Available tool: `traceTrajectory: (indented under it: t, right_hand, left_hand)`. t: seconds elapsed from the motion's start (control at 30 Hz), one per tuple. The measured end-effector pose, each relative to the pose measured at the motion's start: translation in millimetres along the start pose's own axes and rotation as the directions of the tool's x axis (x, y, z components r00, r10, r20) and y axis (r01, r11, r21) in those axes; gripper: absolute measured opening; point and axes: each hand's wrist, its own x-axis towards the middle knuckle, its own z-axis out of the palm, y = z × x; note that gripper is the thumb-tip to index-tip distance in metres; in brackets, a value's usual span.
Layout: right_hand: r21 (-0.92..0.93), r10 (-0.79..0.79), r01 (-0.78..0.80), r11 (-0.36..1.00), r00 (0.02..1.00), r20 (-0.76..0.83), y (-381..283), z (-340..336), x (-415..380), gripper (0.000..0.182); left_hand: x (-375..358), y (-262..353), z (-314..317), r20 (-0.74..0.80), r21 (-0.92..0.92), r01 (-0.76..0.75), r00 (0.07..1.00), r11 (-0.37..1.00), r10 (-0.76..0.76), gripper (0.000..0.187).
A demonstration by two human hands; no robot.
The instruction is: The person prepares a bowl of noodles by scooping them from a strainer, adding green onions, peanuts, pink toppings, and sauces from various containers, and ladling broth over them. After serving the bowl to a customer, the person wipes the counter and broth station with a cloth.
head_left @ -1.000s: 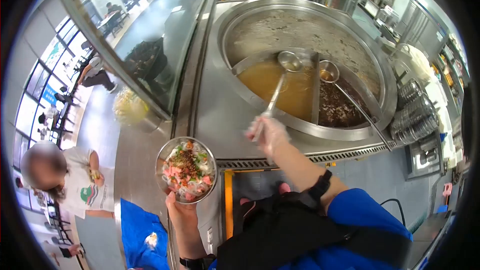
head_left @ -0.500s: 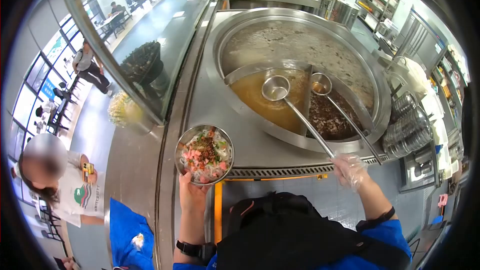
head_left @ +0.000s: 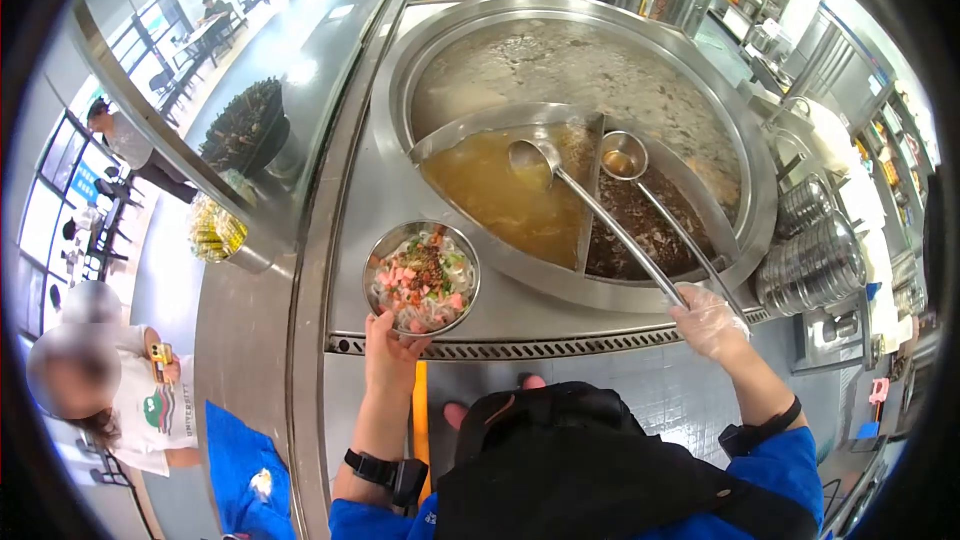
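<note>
Bowl [head_left: 421, 278]: centre-left, noodles with toppings, gripped at its near rim by my left hand [head_left: 392, 352].
Ladle [head_left: 590, 210]: handle clasped in my gloved right hand [head_left: 708, 320], cup in yellow broth [head_left: 500, 202].
Vat [head_left: 760, 190]: upper centre, three compartments of broth.

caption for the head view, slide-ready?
Left hand holds a topped noodle bowl while the gloved right hand dips a ladle into yellow broth.

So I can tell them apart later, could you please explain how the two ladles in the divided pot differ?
The ladle in the yellow broth is gripped at its handle by the gloved right hand; its cup dips into the pale liquid. The ladle in the dark broth rests unheld, its cup lying level and filled. Both are long-handled steel.
</note>
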Motion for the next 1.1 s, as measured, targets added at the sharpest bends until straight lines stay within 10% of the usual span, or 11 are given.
traceTrajectory:
  t: [0.13,0.17,0.3,0.4,1.1]
  right_hand:
    - [0.313,0.266,-0.304,0.900,0.951,0.158,-13,-18,-5,0.023]
    - [0.618,0.214,-0.282,0.734,0.959,0.184,1,-12,-8,0.018]
    - [0.645,-0.025,-0.020,0.764,0.998,0.061,48,-7,-23,0.020]
    - [0.877,0.235,-0.296,0.378,0.947,0.218,15,-28,-53,0.016]
    - [0.790,-0.190,-0.147,0.595,0.930,0.316,44,-38,-61,0.026]
  left_hand:
    - [3,-3,7,0.010,-0.001,-0.017,1.000,1.000,0.017,0.037]
    - [4,-4,9,0.005,0.000,-0.017,1.000,1.000,0.017,0.037]
    - [9,-7,19,-0.015,0.024,-0.023,1.000,0.999,0.023,0.042]
    - [17,-10,21,-0.004,0.034,-0.034,0.999,0.999,0.034,0.044]
    - [-36,15,-4,-0.194,0.013,-0.235,0.953,0.972,0.233,0.057]
